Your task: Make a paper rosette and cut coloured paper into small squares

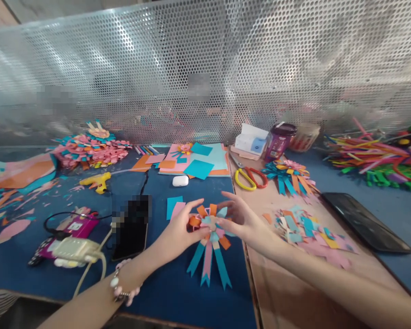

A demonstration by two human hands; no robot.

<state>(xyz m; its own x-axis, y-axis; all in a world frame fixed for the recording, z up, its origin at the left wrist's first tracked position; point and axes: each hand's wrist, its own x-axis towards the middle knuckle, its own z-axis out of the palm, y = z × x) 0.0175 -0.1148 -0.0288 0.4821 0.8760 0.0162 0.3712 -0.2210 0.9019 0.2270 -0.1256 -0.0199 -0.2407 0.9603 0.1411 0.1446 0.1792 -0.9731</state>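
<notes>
- Left hand (178,230) and right hand (241,219) meet on a paper rosette (210,228) lying near the middle of the blue surface (164,288).
- Fingers of both hands pinch its petals from either side; 3 ribbon tails hang toward the near edge.
- Scissors (250,178) lie farther right, beside a purple jar (279,139); its label is unreadable.
- A phone (132,230) lies left.

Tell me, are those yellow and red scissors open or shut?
Shut: the scissors lie flat on the brown board, their two handle loops side by side and blades together.
</notes>
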